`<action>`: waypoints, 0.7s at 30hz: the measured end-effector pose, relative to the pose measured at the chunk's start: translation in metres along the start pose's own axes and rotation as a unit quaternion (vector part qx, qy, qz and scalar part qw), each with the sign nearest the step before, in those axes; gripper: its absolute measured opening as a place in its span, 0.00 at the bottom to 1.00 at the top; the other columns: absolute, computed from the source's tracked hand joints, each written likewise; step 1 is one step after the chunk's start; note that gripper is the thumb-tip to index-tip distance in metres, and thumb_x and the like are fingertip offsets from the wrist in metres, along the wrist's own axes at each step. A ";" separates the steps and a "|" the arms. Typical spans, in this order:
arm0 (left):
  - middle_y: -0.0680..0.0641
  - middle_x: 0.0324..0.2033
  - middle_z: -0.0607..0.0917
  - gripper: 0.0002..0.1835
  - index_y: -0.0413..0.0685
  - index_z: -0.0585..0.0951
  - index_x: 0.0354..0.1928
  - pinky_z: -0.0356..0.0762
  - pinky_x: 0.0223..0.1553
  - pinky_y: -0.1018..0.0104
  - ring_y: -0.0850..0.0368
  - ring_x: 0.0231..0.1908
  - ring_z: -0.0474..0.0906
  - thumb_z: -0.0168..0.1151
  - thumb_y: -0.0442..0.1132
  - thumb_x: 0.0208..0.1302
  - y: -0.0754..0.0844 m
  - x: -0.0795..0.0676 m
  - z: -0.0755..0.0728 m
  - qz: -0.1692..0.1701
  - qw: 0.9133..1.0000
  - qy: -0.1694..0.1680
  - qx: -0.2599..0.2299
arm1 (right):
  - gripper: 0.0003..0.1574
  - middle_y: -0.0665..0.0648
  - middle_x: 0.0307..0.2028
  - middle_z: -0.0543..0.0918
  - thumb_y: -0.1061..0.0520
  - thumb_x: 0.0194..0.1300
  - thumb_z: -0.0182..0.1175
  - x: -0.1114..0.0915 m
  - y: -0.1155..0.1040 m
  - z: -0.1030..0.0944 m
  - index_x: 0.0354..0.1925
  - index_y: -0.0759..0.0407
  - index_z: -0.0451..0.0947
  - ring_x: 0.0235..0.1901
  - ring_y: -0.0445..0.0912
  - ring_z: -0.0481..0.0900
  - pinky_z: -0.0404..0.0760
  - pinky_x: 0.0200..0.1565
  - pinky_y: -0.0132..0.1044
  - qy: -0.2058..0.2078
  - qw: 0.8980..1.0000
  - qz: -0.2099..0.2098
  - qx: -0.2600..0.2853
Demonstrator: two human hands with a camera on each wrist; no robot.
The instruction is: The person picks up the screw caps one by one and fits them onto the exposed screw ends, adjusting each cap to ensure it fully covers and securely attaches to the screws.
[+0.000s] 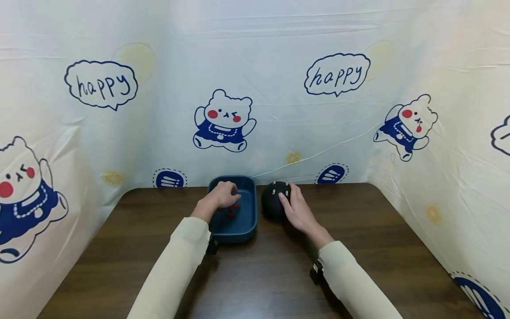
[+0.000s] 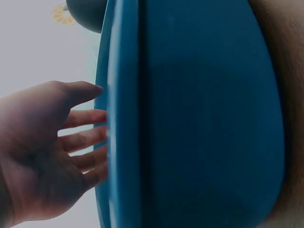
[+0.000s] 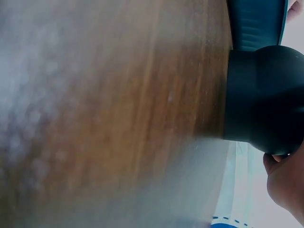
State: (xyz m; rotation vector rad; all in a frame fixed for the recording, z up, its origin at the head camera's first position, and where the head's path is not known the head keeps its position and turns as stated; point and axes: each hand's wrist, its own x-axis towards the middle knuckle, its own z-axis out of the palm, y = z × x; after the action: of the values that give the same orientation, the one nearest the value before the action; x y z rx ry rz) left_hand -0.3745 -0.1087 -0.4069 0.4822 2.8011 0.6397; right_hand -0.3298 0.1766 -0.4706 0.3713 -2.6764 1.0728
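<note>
A blue rectangular bin stands at the back of the table, with several small red pieces on its floor. Over its far left part is my left hand, fingers bent down into it. From the left wrist view, the thumb and fingers of that hand are spread, nothing showing between them; the bin's rim hides the fingertips. Just right of the bin sits a black ball-shaped object on a short round base, small pale bits on top. My right hand grips its right side, thumb on top.
The brown wooden table reaches back to a white curtain printed with bears and writing. This curtain also runs along the table's left and right sides. Bin and black object stand close side by side near the back edge.
</note>
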 end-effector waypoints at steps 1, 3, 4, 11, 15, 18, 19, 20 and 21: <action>0.37 0.59 0.80 0.23 0.37 0.77 0.64 0.78 0.60 0.47 0.45 0.53 0.78 0.57 0.46 0.77 0.001 0.000 0.000 -0.007 1.000 -0.003 -0.001 | 0.46 0.64 0.76 0.55 0.31 0.80 0.37 0.000 0.000 0.000 0.79 0.60 0.48 0.74 0.57 0.60 0.63 0.71 0.59 -0.001 1.000 -0.002 0.001; 0.37 0.58 0.80 0.23 0.37 0.77 0.64 0.78 0.58 0.47 0.46 0.51 0.78 0.57 0.46 0.77 0.002 0.001 0.001 -0.022 1.000 -0.009 -0.004 | 0.46 0.65 0.76 0.56 0.32 0.80 0.37 0.000 0.000 0.000 0.79 0.60 0.47 0.74 0.57 0.60 0.63 0.71 0.59 -0.001 1.000 -0.005 0.002; 0.37 0.57 0.80 0.23 0.38 0.77 0.63 0.79 0.58 0.47 0.46 0.51 0.78 0.57 0.47 0.77 0.003 0.002 0.001 -0.030 0.999 -0.014 -0.005 | 0.46 0.65 0.76 0.56 0.32 0.80 0.37 0.000 -0.001 0.000 0.79 0.60 0.48 0.74 0.58 0.60 0.63 0.71 0.59 -0.001 1.000 -0.005 0.003; 0.39 0.51 0.82 0.24 0.37 0.78 0.62 0.81 0.54 0.51 0.48 0.46 0.79 0.57 0.49 0.77 0.005 0.006 0.005 -0.075 0.996 -0.044 -0.013 | 0.45 0.65 0.75 0.57 0.33 0.81 0.38 -0.001 -0.001 -0.001 0.78 0.61 0.49 0.73 0.58 0.61 0.64 0.70 0.59 0.003 1.000 -0.008 0.003; 0.40 0.51 0.83 0.23 0.36 0.78 0.62 0.81 0.52 0.52 0.49 0.45 0.79 0.58 0.48 0.76 0.005 0.006 0.006 -0.092 0.994 -0.050 -0.019 | 0.44 0.65 0.75 0.57 0.34 0.81 0.38 0.000 -0.002 -0.001 0.78 0.61 0.49 0.72 0.58 0.61 0.64 0.70 0.59 0.002 1.000 -0.010 0.005; 0.40 0.49 0.83 0.23 0.35 0.78 0.61 0.81 0.52 0.53 0.49 0.45 0.80 0.58 0.46 0.76 0.006 0.007 0.007 -0.099 0.994 -0.048 -0.025 | 0.44 0.67 0.74 0.58 0.35 0.81 0.39 0.001 -0.003 -0.002 0.77 0.63 0.50 0.72 0.58 0.62 0.64 0.70 0.59 0.000 1.000 -0.014 0.004; 0.40 0.48 0.83 0.22 0.35 0.78 0.60 0.81 0.51 0.54 0.49 0.44 0.80 0.58 0.46 0.76 0.006 0.007 0.007 -0.100 0.993 -0.047 -0.028 | 0.44 0.67 0.74 0.58 0.35 0.81 0.39 0.001 -0.003 -0.002 0.77 0.64 0.50 0.72 0.58 0.62 0.65 0.70 0.58 -0.001 1.000 -0.014 0.002; 0.40 0.46 0.83 0.21 0.35 0.78 0.59 0.81 0.50 0.54 0.48 0.44 0.80 0.58 0.46 0.76 0.006 0.008 0.008 -0.102 0.993 -0.046 -0.030 | 0.44 0.67 0.74 0.58 0.35 0.82 0.39 0.001 -0.004 -0.003 0.77 0.65 0.50 0.72 0.58 0.62 0.64 0.70 0.58 -0.003 1.000 -0.014 -0.001; 0.40 0.44 0.83 0.20 0.35 0.78 0.57 0.81 0.48 0.55 0.48 0.43 0.80 0.58 0.45 0.76 0.006 0.009 0.009 -0.104 0.993 -0.045 -0.032 | 0.44 0.67 0.74 0.58 0.35 0.82 0.39 0.001 -0.003 -0.003 0.77 0.65 0.50 0.72 0.58 0.62 0.64 0.70 0.58 -0.004 1.000 -0.014 -0.003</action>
State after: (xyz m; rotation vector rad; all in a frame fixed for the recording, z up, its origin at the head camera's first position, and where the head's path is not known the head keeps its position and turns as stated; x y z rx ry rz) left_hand -0.3790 -0.0965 -0.4131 0.1985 2.6877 0.6427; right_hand -0.3295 0.1765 -0.4656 0.4122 -2.6719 1.0567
